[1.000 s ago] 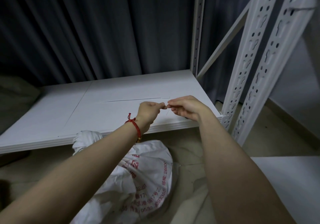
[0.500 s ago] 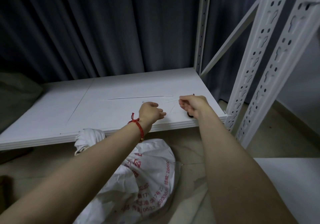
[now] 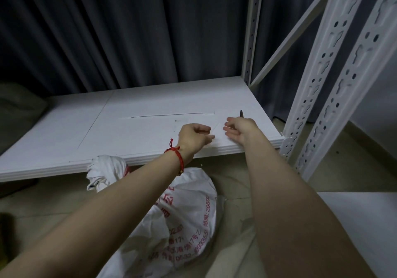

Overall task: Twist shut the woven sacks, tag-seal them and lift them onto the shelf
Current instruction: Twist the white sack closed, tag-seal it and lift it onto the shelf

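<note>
Here, both hands are out over the front part of the white shelf (image 3: 139, 140), close together but not touching. The left hand (image 3: 194, 137), with a red bracelet (image 3: 176, 154) on its wrist, has its fingers (image 3: 204, 128) curled inward and the thumb pointing toward the other hand. Whether they pinch anything, I cannot tell. The right hand (image 3: 240, 130) sits just beside it near the shelf's right front corner, its fingers only loosely bent and pointing left. A faint pale line crosses them, too thin to tell whether they grasp it.

A long thin white tie (image 3: 167, 115) lies flat on the shelf just beyond the left hand, running left to right and clear of both sets of fingers. A dark pointed tip (image 3: 241, 113) shows just behind the right hand; the rest of it is hidden.

The sack (image 3: 187, 209) is not in either hand. It lies on the floor (image 3: 53, 196) under the shelf's front edge, white with red print, well below the fingers and partly covered by the left forearm. Its bunched neck (image 3: 105, 168) points up and left, touching or almost touching the shelf's edge.

Dark curtain (image 3: 129, 30) hangs behind the shelf, and perforated white uprights (image 3: 318, 73) stand at the right.
</note>
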